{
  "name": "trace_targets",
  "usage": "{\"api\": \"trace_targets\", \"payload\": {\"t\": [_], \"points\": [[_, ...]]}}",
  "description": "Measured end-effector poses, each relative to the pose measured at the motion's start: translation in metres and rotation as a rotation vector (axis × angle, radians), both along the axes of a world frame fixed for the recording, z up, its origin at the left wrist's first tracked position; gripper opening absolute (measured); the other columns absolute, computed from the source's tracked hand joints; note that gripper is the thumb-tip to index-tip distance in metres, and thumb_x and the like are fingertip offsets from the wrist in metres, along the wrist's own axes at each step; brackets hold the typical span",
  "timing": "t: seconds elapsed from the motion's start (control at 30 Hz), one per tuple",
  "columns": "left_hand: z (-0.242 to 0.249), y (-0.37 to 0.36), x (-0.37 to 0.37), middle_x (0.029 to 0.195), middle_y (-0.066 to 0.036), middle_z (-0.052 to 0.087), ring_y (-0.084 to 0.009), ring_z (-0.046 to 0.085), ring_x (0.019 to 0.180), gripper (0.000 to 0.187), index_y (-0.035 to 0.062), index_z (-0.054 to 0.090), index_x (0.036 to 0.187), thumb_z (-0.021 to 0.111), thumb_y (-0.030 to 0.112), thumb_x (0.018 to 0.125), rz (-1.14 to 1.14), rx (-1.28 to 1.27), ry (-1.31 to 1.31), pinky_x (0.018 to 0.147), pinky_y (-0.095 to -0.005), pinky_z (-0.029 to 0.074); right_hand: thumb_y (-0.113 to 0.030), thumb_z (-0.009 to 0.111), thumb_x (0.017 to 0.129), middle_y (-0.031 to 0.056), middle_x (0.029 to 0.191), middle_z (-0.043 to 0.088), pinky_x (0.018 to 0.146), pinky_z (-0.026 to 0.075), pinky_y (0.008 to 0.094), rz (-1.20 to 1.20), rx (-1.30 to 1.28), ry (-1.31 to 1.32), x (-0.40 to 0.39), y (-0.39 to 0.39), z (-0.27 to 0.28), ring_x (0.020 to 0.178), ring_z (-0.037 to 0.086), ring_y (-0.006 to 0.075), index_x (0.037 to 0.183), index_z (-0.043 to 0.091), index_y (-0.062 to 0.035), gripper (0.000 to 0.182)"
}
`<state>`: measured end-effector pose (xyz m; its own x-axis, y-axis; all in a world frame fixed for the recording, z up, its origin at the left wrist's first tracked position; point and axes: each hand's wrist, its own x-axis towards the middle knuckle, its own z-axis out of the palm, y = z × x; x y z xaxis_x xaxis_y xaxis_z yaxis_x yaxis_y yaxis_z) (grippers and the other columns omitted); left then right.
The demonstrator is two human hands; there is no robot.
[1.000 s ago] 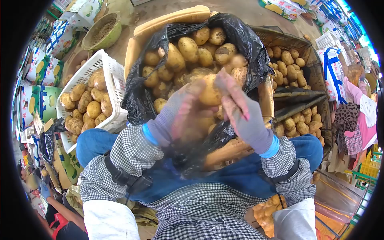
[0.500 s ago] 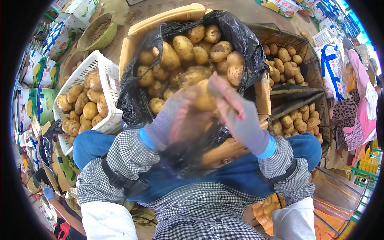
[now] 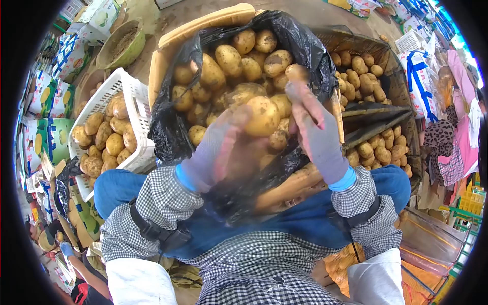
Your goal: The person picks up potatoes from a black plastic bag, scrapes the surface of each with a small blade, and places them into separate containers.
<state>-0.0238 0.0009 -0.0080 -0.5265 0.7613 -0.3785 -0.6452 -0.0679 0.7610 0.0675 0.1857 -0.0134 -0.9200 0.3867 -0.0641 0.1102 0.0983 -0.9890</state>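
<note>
My left hand (image 3: 219,145), in a grey glove with bare-looking fingers, closes around the side of a round yellow potato (image 3: 262,117) with dark specks. My right hand (image 3: 314,124), gloved the same way, is just to the right of that potato, its fingers apart and pointing away from me. Its fingertips come close to another potato (image 3: 296,73), and whether they touch it is blurred. Below both hands' level lie more soil-marked potatoes (image 3: 229,60) in a box lined with a black plastic bag (image 3: 317,56).
The carton's cardboard flap (image 3: 203,24) stands up at the back. To the left is a white plastic basket (image 3: 145,124) of potatoes. On the right, dark-lined crates (image 3: 376,122) hold more. A green basin (image 3: 134,48) sits behind; a co-worker's arm (image 3: 86,272) shows lower left.
My right hand has drawn off the potato, rightward and slightly away from me. The potato stays with my left hand and has shifted slightly away from me.
</note>
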Motion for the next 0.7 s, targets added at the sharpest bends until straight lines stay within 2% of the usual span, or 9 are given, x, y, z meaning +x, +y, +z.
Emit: {"api": "trace_targets", "payload": {"t": [0.03,0.13,0.17,0.27,0.3,0.37,0.47,0.57,0.7], "points": [[0.004,0.003,0.000,0.131,-0.007,0.055,-0.0195,0.054,0.121,0.051,0.0078,0.045,0.137,0.063,0.032,0.096,0.068,0.027,-0.141,0.100,-0.0353,0.047,-0.022,0.054,0.101,0.0031,0.095,0.062,0.057,0.044,0.0196,-0.009,-0.066,0.005,-0.002,0.007,-0.003,0.071,0.056,0.0069,0.142,0.046,-0.0044,0.045],[0.013,0.008,0.010,0.131,-0.009,0.055,-0.0195,0.054,0.120,0.058,0.0042,0.045,0.136,0.074,0.019,0.088,0.151,-0.113,0.522,0.101,-0.0338,0.046,-0.029,0.055,0.100,0.0039,0.103,0.061,0.062,0.047,0.0213,0.085,-0.442,-0.114,0.005,-0.002,0.012,0.075,0.058,0.0085,0.149,0.034,-0.0045,0.058],[0.006,0.012,0.008,0.132,-0.010,0.053,-0.0193,0.053,0.120,0.067,0.0010,0.044,0.137,0.079,0.010,0.081,0.230,-0.037,0.939,0.104,-0.0329,0.043,-0.031,0.055,0.100,0.0042,0.106,0.060,0.063,0.047,0.0219,0.121,-0.607,-0.148,0.004,-0.007,0.020,0.075,0.058,0.0089,0.150,0.031,-0.0046,0.061],[0.007,0.006,0.005,0.134,-0.011,0.051,-0.0183,0.050,0.124,0.070,0.0003,0.044,0.139,0.080,0.009,0.079,0.192,-0.143,1.157,0.107,-0.0329,0.040,-0.032,0.057,0.099,0.0047,0.117,0.057,0.073,0.050,0.0236,0.282,-0.600,-0.063,0.004,-0.007,0.028,0.087,0.060,0.0099,0.150,0.030,-0.0040,0.065],[0.008,0.007,0.007,0.135,-0.011,0.051,-0.0179,0.049,0.125,0.070,0.0002,0.044,0.139,0.080,0.008,0.079,0.177,-0.113,1.024,0.107,-0.0329,0.040,-0.027,0.065,0.094,0.0061,0.129,0.053,0.084,0.051,0.0259,0.239,-0.560,-0.074,0.001,-0.009,0.035,0.102,0.058,0.0112,0.149,0.032,-0.0043,0.068],[0.011,0.008,0.011,0.136,-0.010,0.051,-0.0171,0.048,0.127,0.070,0.0000,0.044,0.140,0.079,0.007,0.079,0.151,-0.058,0.755,0.108,-0.0329,0.038,-0.022,0.070,0.090,0.0066,0.138,0.048,0.089,0.050,0.0273,0.246,-0.553,-0.065,0.002,-0.005,0.035,0.112,0.055,0.0125,0.149,0.033,-0.0044,0.072],[0.015,0.006,0.010,0.133,-0.013,0.050,-0.0185,0.054,0.120,0.066,0.0001,0.043,0.139,0.071,-0.003,0.079,0.119,-0.028,0.619,0.094,-0.0297,0.051,-0.016,0.076,0.084,0.0068,0.145,0.042,0.095,0.049,0.0292,0.257,-0.592,-0.040,0.002,-0.004,0.034,0.120,0.052,0.0144,0.148,0.034,-0.0036,0.078],[0.014,0.004,0.009,0.129,-0.012,0.052,-0.0174,0.057,0.114,0.059,-0.0001,0.048,0.134,0.072,-0.002,0.080,0.112,0.062,0.611,0.091,-0.0285,0.051,-0.014,0.079,0.081,0.0070,0.145,0.042,0.099,0.048,0.0304,0.285,-0.662,-0.007,0.002,-0.006,0.034,0.124,0.050,0.0157,0.147,0.035,-0.0023,0.081],[0.006,0.002,0.004,0.123,-0.010,0.056,-0.0153,0.059,0.108,0.044,-0.0010,0.056,0.123,0.073,0.003,0.083,0.138,-0.014,1.113,0.091,-0.0289,0.050,-0.013,0.081,0.078,0.0078,0.139,0.047,0.101,0.047,0.0313,0.268,-0.670,-0.042,0.004,-0.005,0.027,0.122,0.052,0.0163,0.145,0.037,-0.0007,0.081]]}}
